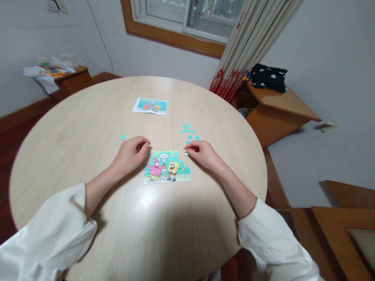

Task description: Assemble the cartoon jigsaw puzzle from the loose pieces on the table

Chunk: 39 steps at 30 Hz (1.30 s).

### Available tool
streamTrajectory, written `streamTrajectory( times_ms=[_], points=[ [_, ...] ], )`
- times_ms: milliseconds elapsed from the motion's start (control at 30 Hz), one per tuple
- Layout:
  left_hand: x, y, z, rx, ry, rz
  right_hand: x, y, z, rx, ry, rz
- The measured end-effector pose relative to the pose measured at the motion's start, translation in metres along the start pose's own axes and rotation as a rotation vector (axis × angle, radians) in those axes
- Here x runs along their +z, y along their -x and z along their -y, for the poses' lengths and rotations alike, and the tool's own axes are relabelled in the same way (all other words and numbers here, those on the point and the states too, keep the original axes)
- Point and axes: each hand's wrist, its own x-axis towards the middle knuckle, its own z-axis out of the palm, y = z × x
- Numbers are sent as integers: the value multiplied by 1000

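A partly assembled jigsaw puzzle (159, 171) with cartoon figures lies on the table; its upper right edge is ragged. At its upper left corner rests my left hand (131, 153), closed, thumb and forefinger drawn together. Whether anything is between those fingertips is hidden. To the right of the puzzle, my right hand (202, 153) pinches a small puzzle piece (185, 152), pale at one edge. Just beyond that hand lie several loose turquoise puzzle pieces (187, 129). One more turquoise piece (122, 137) lies apart, beyond my left wrist.
A printed reference picture (151, 106) lies farther back on the round wooden table (88, 109). Behind the table are a window (187, 19) and a curtain (246, 39). Wooden stools stand at left and right, one bearing a folded black cloth (268, 78).
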Motion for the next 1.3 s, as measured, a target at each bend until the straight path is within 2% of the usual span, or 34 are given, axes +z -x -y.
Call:
streamTrajectory(
  times_ms=[300, 367, 433, 533, 600, 733, 867, 1300],
  points=[
    [2, -1, 4, 5, -10, 7, 1, 1, 0, -18, -52, -60],
    [2, -1, 4, 3, -10, 3, 0, -3, -6, -25, -93, -128],
    [2, -1, 4, 3, -10, -2, -5, -8, -15, -15, -124, -266],
    [1, -1, 2, 4, -9, -3, -16, -15, -32, 1, -29, -442],
    [0, -1, 1, 3, -7, 1, -22, -17, -43, -18, 59, -486],
    [0, -1, 1, 8, 5, 1, -23, -19, -56, -61, 191, -434],
    [1, -1, 3, 16, 10, -11, -18, -18, -58, -72, 261, -356],
    [3, -3, 8, -10, 57, -64, -15, -19, -54, -142, 394, -389]
  ],
)
